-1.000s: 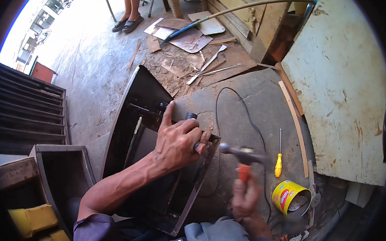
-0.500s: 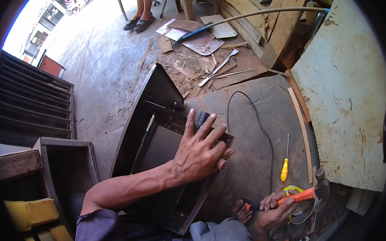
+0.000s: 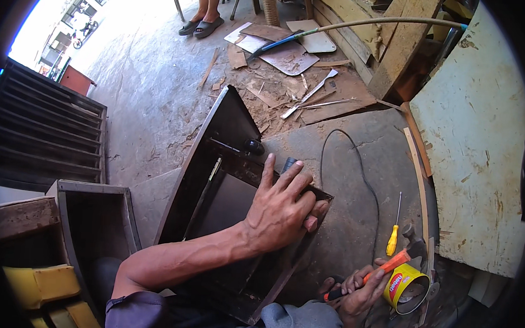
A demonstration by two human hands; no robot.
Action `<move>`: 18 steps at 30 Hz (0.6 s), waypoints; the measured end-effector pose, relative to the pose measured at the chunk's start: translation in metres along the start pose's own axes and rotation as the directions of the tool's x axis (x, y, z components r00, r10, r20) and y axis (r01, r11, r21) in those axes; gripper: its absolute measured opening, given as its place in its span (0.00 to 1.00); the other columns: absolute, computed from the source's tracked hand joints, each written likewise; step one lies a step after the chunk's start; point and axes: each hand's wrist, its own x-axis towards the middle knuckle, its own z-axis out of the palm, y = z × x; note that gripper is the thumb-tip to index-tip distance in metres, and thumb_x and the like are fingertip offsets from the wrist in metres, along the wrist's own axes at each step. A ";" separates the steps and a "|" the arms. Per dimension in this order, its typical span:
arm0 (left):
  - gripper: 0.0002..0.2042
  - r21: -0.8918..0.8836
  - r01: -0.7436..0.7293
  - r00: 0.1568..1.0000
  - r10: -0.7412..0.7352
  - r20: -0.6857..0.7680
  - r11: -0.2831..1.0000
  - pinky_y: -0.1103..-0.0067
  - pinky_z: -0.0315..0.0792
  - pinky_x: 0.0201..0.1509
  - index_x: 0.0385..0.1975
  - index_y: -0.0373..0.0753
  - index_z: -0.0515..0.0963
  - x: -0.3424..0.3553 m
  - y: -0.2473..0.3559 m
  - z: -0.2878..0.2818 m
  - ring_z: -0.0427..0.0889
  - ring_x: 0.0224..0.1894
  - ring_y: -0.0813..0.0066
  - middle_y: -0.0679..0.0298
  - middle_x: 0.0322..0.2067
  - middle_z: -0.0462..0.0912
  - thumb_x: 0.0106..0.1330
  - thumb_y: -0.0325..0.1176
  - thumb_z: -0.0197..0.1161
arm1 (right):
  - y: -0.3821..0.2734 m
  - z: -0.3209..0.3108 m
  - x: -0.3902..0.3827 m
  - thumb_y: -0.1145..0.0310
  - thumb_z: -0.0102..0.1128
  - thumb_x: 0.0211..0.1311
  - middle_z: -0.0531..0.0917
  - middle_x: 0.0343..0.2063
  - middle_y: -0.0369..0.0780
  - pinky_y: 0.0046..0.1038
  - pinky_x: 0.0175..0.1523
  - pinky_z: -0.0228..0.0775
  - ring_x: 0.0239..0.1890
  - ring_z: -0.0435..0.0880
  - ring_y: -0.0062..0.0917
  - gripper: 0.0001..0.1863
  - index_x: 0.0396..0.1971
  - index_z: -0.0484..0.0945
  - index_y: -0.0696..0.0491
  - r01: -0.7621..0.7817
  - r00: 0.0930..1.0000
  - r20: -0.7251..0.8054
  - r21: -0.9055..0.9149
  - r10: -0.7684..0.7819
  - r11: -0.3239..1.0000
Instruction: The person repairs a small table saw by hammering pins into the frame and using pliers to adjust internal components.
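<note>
My left hand (image 3: 275, 214) lies over the right side of a dark wooden furniture piece (image 3: 197, 179), its fingers spread and bent near a black caster (image 3: 290, 163); what lies under the palm is hidden. Another black caster (image 3: 253, 146) is on the piece. My right hand (image 3: 362, 291), at the lower right, is closed round the orange-and-black handle of a hammer (image 3: 393, 264), whose dark head is tilted up beside a yellow screwdriver (image 3: 393, 240) lying on the floor. A yellow tin (image 3: 415, 288) is just right of that hand.
Dark slatted panel (image 3: 47, 122) and open wooden boxes (image 3: 128, 217) at left. Scraps (image 3: 284, 59) cover the floor behind, near another person's feet (image 3: 207, 28) and a woven chair (image 3: 272, 9). A pale board (image 3: 468, 143) stands at right; a cable (image 3: 357, 150) crosses the floor.
My right hand has carried the hammer right and down from beside the piece, turning it. My left hand's fingers have spread, and it appears further right in the shifted view.
</note>
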 end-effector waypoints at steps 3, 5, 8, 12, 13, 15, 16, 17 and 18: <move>0.11 -0.002 0.025 1.000 -0.025 -0.014 1.000 0.44 0.52 0.72 0.22 0.39 0.77 0.001 -0.004 0.001 0.78 0.59 0.54 0.56 0.44 0.79 0.61 0.36 0.70 | -0.005 0.008 0.002 0.53 0.41 0.80 0.61 0.18 0.30 0.14 0.17 0.54 0.13 0.55 0.09 0.18 0.55 0.62 0.52 -0.035 0.999 0.020 0.077 0.034 0.996; 0.11 0.014 0.031 0.999 -0.031 -0.018 0.999 0.44 0.53 0.72 0.22 0.39 0.77 0.003 -0.004 0.002 0.79 0.58 0.55 0.57 0.44 0.79 0.61 0.36 0.70 | -0.005 0.009 0.003 0.53 0.41 0.80 0.60 0.18 0.30 0.14 0.17 0.54 0.13 0.55 0.09 0.18 0.55 0.62 0.51 -0.037 0.999 0.036 0.077 0.035 0.996; 0.11 -0.002 0.039 0.999 -0.039 -0.038 0.999 0.44 0.53 0.72 0.22 0.39 0.77 0.005 -0.004 0.003 0.81 0.56 0.58 0.58 0.42 0.80 0.61 0.36 0.70 | -0.003 0.010 0.005 0.53 0.42 0.80 0.60 0.18 0.29 0.14 0.17 0.54 0.13 0.54 0.09 0.18 0.55 0.63 0.51 -0.055 0.998 0.031 0.056 0.053 0.997; 0.11 0.003 0.035 0.998 -0.035 -0.043 0.999 0.44 0.53 0.72 0.22 0.39 0.77 0.008 -0.004 0.001 0.83 0.53 0.60 0.60 0.39 0.80 0.61 0.36 0.70 | 0.000 0.012 0.008 0.50 0.42 0.79 0.58 0.17 0.30 0.17 0.16 0.51 0.12 0.54 0.11 0.21 0.56 0.63 0.52 -0.061 0.998 0.030 0.010 0.060 0.998; 0.11 0.005 0.029 0.999 -0.029 -0.045 1.000 0.43 0.53 0.72 0.22 0.39 0.77 0.008 -0.004 0.001 0.84 0.53 0.60 0.60 0.39 0.80 0.61 0.35 0.70 | 0.001 0.011 0.009 0.50 0.42 0.79 0.58 0.17 0.30 0.17 0.16 0.51 0.12 0.54 0.11 0.21 0.55 0.63 0.52 -0.066 0.997 0.038 0.007 0.066 0.998; 0.11 0.009 0.034 0.998 -0.034 -0.048 0.999 0.43 0.53 0.72 0.22 0.39 0.77 0.010 -0.006 0.003 0.84 0.52 0.61 0.60 0.38 0.80 0.61 0.35 0.70 | 0.001 0.010 0.011 0.50 0.43 0.79 0.58 0.17 0.30 0.17 0.16 0.51 0.12 0.54 0.11 0.21 0.55 0.64 0.52 -0.075 0.996 0.048 0.003 0.075 0.997; 0.11 0.012 0.035 0.998 -0.035 -0.052 0.999 0.43 0.53 0.72 0.22 0.39 0.77 0.012 -0.007 0.004 0.84 0.51 0.61 0.60 0.38 0.79 0.61 0.35 0.70 | 0.002 0.009 0.013 0.50 0.42 0.79 0.58 0.17 0.30 0.17 0.16 0.51 0.12 0.54 0.11 0.21 0.55 0.64 0.52 -0.082 0.995 0.053 -0.004 0.082 0.997; 0.11 0.013 0.039 0.998 -0.038 -0.050 0.999 0.43 0.53 0.72 0.22 0.39 0.77 0.013 -0.007 0.006 0.84 0.51 0.61 0.60 0.38 0.79 0.61 0.35 0.70 | 0.002 0.008 0.014 0.50 0.42 0.79 0.58 0.17 0.30 0.17 0.17 0.51 0.12 0.54 0.11 0.21 0.55 0.64 0.52 -0.089 0.994 0.059 -0.010 0.089 0.996; 0.10 -0.001 0.040 0.997 -0.040 -0.060 0.999 0.43 0.53 0.72 0.22 0.39 0.77 0.012 -0.010 0.005 0.85 0.49 0.62 0.61 0.37 0.79 0.61 0.34 0.70 | 0.002 0.008 0.014 0.50 0.42 0.79 0.58 0.17 0.30 0.17 0.17 0.51 0.12 0.54 0.11 0.21 0.55 0.64 0.52 -0.086 0.994 0.063 -0.014 0.086 0.996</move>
